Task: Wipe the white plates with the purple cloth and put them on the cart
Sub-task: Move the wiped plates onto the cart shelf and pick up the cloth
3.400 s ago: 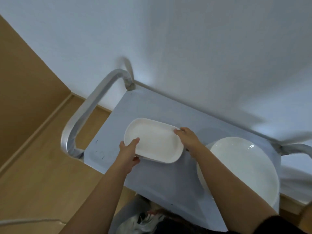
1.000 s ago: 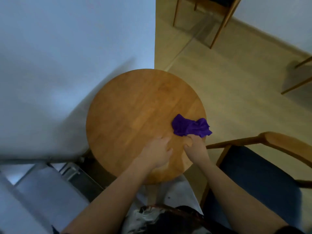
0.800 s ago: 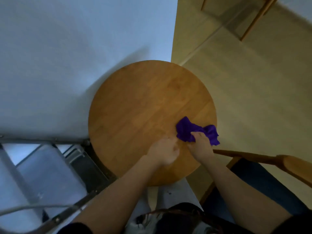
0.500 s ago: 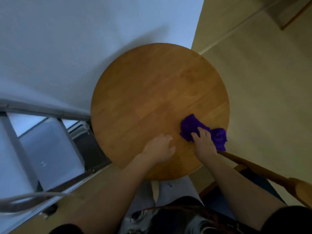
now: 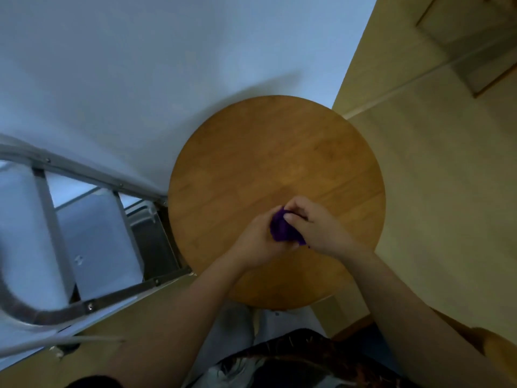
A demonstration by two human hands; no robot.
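The purple cloth (image 5: 282, 229) is bunched up between my two hands over the near part of the round wooden table (image 5: 268, 152). My left hand (image 5: 258, 242) grips it from the left and my right hand (image 5: 316, 224) curls over it from the right. Only a small patch of cloth shows between the fingers. No white plate is in view. The grey metal cart (image 5: 84, 233) stands at the left, with only its frame and lower shelf visible.
A white wall runs behind the table and cart. A wooden chair arm (image 5: 495, 351) sits at the lower right, close to my right forearm. Pale wood floor lies to the right of the table.
The cloth lay loose on the table's right side under my right hand. Now both hands have gathered it into a bunch nearer the table's middle. The plates and cart top have left the view.
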